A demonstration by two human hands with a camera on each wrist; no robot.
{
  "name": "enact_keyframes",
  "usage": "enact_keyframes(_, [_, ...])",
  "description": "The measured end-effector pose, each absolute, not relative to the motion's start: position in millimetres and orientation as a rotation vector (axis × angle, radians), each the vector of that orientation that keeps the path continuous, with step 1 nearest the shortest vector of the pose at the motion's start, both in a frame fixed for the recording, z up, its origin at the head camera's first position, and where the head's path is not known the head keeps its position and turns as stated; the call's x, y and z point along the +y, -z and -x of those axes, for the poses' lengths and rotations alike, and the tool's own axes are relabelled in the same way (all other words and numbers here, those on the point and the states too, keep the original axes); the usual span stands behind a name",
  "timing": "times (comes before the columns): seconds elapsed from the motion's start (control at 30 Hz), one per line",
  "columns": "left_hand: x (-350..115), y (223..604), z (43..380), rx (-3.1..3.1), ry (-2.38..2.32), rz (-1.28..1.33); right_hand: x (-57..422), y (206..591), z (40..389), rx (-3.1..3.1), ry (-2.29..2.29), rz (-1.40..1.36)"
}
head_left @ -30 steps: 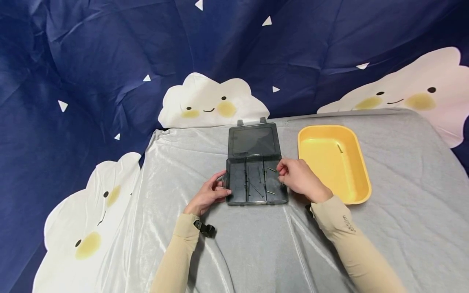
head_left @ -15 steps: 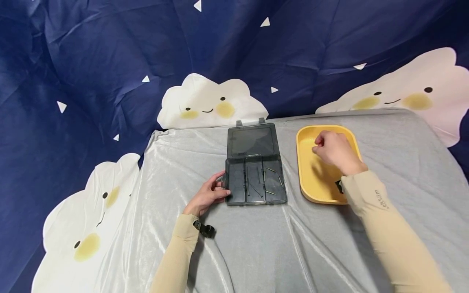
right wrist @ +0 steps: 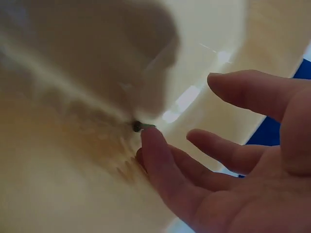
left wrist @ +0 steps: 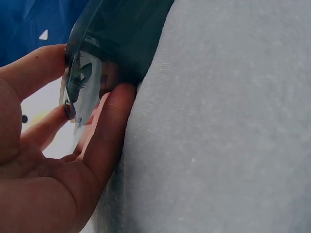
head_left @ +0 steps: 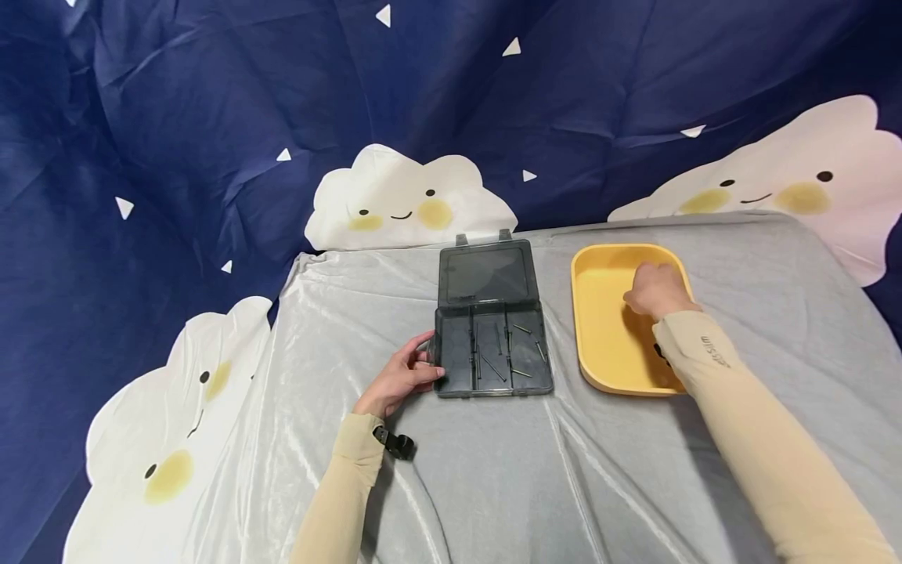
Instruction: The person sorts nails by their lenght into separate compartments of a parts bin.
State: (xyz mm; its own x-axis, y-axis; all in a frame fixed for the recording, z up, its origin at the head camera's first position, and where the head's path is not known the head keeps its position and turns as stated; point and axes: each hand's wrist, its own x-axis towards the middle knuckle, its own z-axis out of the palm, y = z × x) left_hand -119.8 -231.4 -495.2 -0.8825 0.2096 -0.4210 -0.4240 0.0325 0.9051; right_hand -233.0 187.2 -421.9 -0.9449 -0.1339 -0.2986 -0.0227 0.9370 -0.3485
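Note:
My left hand (head_left: 398, 380) grips the left edge of a dark see-through plastic organizer box (head_left: 454, 345), its thumb and fingers on either side of the wall (left wrist: 73, 82). The lid (head_left: 488, 272) is folded back. Several long thin screws (head_left: 493, 368) lie in the middle compartment, and shorter brass-toned ones (head_left: 521, 374) in the right compartment. My right hand (head_left: 658, 290) reaches down into a yellow bin (head_left: 599, 352). In the right wrist view one fingertip is right at a small screw (right wrist: 140, 126) by the bin wall, with the other fingers spread apart from it.
A grey cloth (head_left: 493, 470) covers the table. Behind it hangs a dark blue curtain (head_left: 578, 94) with white clouds. The bin's raised rim (head_left: 576, 313) stands just right of the box.
My right hand has left the box's right compartment, where another short screw now lies, and moved right and down into the bin. My left hand has stayed on the box.

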Motion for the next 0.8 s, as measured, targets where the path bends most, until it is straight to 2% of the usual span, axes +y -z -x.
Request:
enact_keyframes(0.4, [-229.5,492.9,121.3,1.871,-1.901,0.212,187.7,443.8,237.3,2.810,0.397,0.124])
enact_keyframes(0.8, [-230.2,492.3,120.0,1.866,-1.905,0.234,187.8,446.0,234.2,2.878,0.360,0.135])
